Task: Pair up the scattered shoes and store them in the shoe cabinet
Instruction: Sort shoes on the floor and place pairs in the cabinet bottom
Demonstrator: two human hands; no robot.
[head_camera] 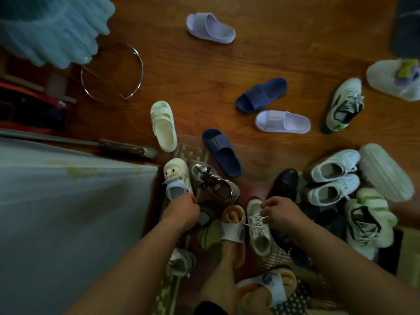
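1. Brown wood floor (pixel 261 64) is all around us, and shoes lie all over it.
2. Our left hand (pixel 185 206) curls its fingers on the heel of a cream slipper with a bear face (pixel 176 178), next to the white cabinet side (pixel 68 189).
3. Our right hand (pixel 278 211) pinches the laces of a white sneaker (pixel 258 230) by our foot.
4. Two dark blue slides (pixel 221 152) (pixel 261 95) lie apart on the floor.
5. Two light purple slides (pixel 210 27) (pixel 281 121) lie well apart too.
6. Two white sneakers (pixel 334 180) sit side by side at the right.
7. A black shoe (pixel 285 184) sits just past our right hand.
8. A cream sandal (pixel 163 126) lies alone, near the rug.
9. A dark red and grey shoe (pixel 214 185) sits beside the bear slipper; it is blurry, so it may be a sneaker.
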